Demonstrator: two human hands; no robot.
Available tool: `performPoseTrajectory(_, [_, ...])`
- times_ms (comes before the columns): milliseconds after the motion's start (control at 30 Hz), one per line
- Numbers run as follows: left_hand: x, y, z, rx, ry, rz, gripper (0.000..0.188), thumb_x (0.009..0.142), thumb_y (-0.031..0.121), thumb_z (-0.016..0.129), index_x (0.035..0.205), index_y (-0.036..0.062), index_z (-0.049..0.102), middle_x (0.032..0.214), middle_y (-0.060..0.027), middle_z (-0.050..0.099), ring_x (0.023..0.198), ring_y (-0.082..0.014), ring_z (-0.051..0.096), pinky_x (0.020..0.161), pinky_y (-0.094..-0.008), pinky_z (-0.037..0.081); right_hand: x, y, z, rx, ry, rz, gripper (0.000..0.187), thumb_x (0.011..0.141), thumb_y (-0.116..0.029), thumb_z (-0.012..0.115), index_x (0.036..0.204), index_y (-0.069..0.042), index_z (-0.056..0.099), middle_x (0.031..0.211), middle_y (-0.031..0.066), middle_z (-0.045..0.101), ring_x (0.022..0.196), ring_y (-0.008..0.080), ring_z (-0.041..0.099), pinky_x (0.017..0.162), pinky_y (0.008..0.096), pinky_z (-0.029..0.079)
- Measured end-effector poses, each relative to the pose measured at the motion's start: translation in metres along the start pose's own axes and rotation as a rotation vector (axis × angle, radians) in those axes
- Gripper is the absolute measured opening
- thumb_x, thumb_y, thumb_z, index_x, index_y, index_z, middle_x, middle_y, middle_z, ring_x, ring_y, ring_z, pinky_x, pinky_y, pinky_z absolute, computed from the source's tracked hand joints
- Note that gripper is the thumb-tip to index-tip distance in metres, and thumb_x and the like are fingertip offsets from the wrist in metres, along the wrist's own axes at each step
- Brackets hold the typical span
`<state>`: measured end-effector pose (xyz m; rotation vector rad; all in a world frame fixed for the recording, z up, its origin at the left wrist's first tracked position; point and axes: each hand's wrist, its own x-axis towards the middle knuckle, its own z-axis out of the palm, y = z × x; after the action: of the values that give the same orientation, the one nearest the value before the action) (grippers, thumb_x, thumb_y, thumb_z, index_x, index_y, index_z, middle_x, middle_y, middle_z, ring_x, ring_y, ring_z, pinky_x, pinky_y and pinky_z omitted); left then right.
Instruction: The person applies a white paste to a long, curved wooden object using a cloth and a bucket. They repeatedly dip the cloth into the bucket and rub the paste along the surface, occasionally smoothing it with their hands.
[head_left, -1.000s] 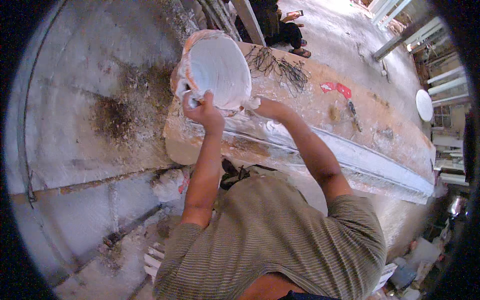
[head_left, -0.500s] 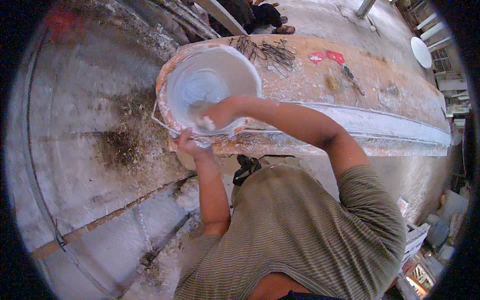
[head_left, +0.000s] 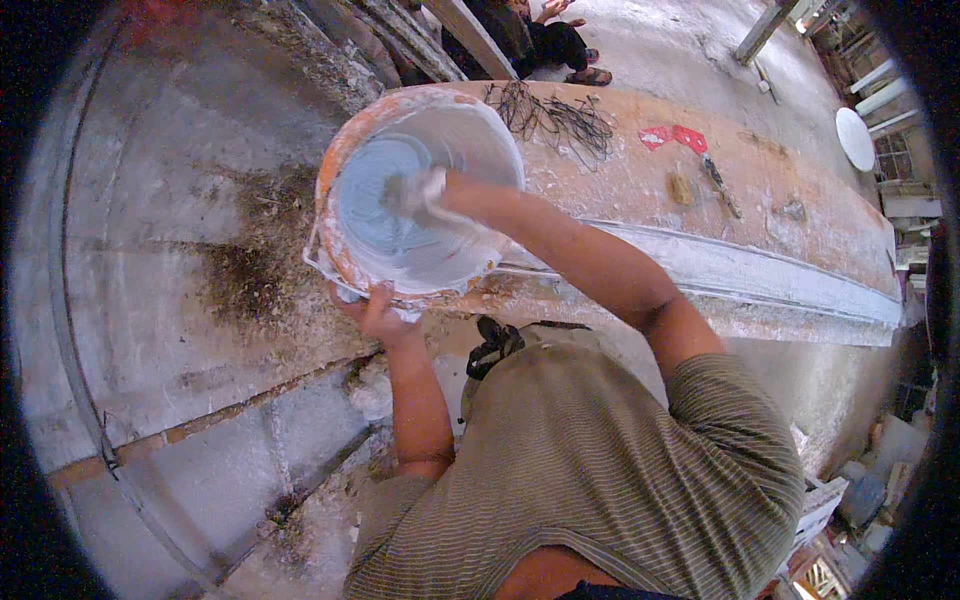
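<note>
A large bucket [head_left: 505, 160], orange under a crust of white plaster-like residue, leans with its mouth toward me at the bench's left end. White paste coats its inner wall, with a pale bluish-white layer at the bottom. My left hand [head_left: 380, 318] grips the bucket's near rim from outside, where a whitish rag-like scrap shows beside the fingers. The wire handle [head_left: 312, 250] hangs at the rim's left. Inside the bucket, my right hand [head_left: 432, 195] is blurred and smeared white; its fingers look closed around a small greyish thing too blurred to name.
On the plaster-spattered bench [head_left: 640, 185] lie tangled dark wires [head_left: 560, 120], red pieces [head_left: 672, 137], a dark-handled tool [head_left: 720, 185] and a tan lump [head_left: 679, 189]. A long white moulding [head_left: 760, 268] runs along its near edge. Beyond the bench, another person's sandalled feet [head_left: 590, 75] show.
My right hand has moved up and away from the near wall toward the middle of the bucket. The bucket is tilted a little more toward me, with my left hand still at its rim.
</note>
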<state>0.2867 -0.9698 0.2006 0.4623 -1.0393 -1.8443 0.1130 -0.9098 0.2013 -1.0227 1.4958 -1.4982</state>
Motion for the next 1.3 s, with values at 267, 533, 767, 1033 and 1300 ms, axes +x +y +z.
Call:
performPoseTrajectory(267, [-0.016,0.0,0.001,0.022,-0.128,-0.019,0.074,0.057,0.0,0.057,0.126,0.0058,0.031,0.123,-0.0184,0.043,0.109,-0.0312,0.047,0.099,-0.0466,0.036,-0.005,0.005,0.044,-1.196,-0.01,-0.392,0.023,0.068,-0.008,0.063,0.089,0.0,0.063,0.088,0.0188,0.062,0.086,0.0314,0.063,0.072,0.042,0.052])
performPoseTrajectory(533, [-0.017,-0.003,-0.011,0.153,-0.039,0.03,0.061,0.059,-0.004,0.057,0.113,0.0109,0.034,0.115,-0.0147,0.044,0.106,-0.0271,0.047,0.097,-0.0457,0.037,-0.018,-0.012,-0.033,-1.389,-0.259,-0.277,0.024,0.07,-0.007,0.059,0.094,-0.004,0.061,0.1,0.0137,0.059,0.096,0.0327,0.06,0.08,0.0457,0.05])
performPoseTrajectory(767, [-0.021,0.003,0.011,0.085,-0.084,0.049,0.059,0.063,-0.004,0.058,0.113,0.0121,0.032,0.105,-0.0118,0.045,0.095,-0.0228,0.05,0.085,-0.0407,0.045,-0.026,0.033,-0.023,-1.433,-0.408,-0.252,0.023,0.07,-0.009,0.057,0.092,-0.003,0.062,0.106,0.0153,0.058,0.103,0.0325,0.057,0.08,0.0456,0.048])
performPoseTrajectory(1033, [-0.022,-0.018,0.008,0.221,-0.193,0.018,0.061,0.061,-0.004,0.059,0.114,0.0119,0.033,0.109,-0.0116,0.041,0.1,-0.0242,0.047,0.089,-0.0409,0.041,-0.033,0.081,-0.035,-1.373,-0.282,-0.484,0.026,0.07,-0.012,0.06,0.096,-0.008,0.063,0.107,0.0138,0.057,0.109,0.0289,0.054,0.082,0.0447,0.047])
performPoseTrajectory(1300, [-0.03,-0.038,-0.006,0.629,-0.457,0.585,0.041,0.064,-0.004,0.063,0.099,0.0033,0.042,0.101,-0.0125,0.05,0.084,-0.0177,0.054,0.071,-0.0335,0.047,-0.055,0.061,-0.041,-1.442,0.112,-0.182,0.041,0.075,-0.013,0.054,0.115,-0.012,0.055,0.112,0.013,0.055,0.107,0.0325,0.052,0.073,0.05,0.046])
